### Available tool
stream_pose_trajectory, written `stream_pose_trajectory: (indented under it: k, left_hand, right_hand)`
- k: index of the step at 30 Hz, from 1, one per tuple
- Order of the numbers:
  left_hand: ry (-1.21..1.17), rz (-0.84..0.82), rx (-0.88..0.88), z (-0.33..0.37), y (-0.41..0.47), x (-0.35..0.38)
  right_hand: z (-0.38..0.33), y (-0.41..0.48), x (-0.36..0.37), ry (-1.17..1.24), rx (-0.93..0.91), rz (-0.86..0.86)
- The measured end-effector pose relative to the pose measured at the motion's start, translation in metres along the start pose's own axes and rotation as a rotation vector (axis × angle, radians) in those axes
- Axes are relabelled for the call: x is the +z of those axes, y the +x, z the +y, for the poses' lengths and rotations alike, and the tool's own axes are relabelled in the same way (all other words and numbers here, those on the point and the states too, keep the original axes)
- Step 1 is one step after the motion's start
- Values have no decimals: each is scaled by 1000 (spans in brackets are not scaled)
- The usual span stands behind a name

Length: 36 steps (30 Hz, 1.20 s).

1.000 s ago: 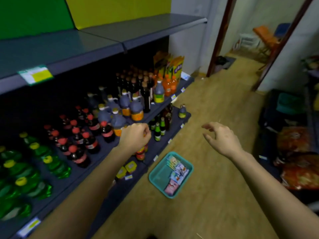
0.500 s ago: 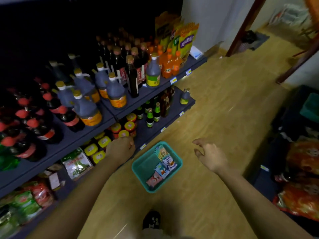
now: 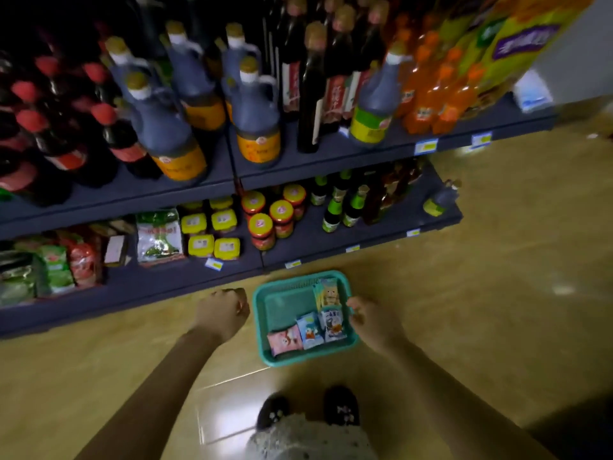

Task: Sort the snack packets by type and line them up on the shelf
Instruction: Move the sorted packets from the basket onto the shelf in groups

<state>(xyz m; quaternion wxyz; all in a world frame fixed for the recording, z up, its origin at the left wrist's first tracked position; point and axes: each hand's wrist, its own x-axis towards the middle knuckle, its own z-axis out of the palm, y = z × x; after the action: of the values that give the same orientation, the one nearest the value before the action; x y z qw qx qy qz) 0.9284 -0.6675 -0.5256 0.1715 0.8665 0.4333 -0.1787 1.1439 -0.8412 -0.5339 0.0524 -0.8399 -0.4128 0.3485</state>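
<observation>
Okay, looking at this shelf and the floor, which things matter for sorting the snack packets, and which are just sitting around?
For the job: teal basket, pink packet, blue packet, white packet, yellow-green packets, probably the bottom shelf.

Just there: dark sauce jugs, orange drink bottles, yellow-lid jars, red-lid jars, small green bottles.

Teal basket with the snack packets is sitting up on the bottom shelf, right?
Not quite. The head view shows the teal basket with the snack packets sitting on the wooden floor, just in front of the bottom shelf, not up on it.
</observation>
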Motion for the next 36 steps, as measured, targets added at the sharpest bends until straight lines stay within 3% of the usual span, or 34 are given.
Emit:
stream_pose_trajectory:
  k: [14, 20, 26, 33, 36]
  left_hand:
    - [-132, -294, 38, -26, 185, 360]
    - [-222, -446, 59, -38, 245, 487]
    - [-142, -436, 50, -41, 277, 531]
    - [-304, -732, -82, -48, 284, 525]
    - [-304, -743, -102, -48, 287, 528]
  right_hand:
    - [146, 249, 323, 114, 45, -184]
    - [194, 314, 435, 114, 86, -111]
    - [210, 340, 483, 250, 181, -83]
    - [211, 343, 472, 531, 207, -187]
    - [206, 342, 471, 605, 232, -245]
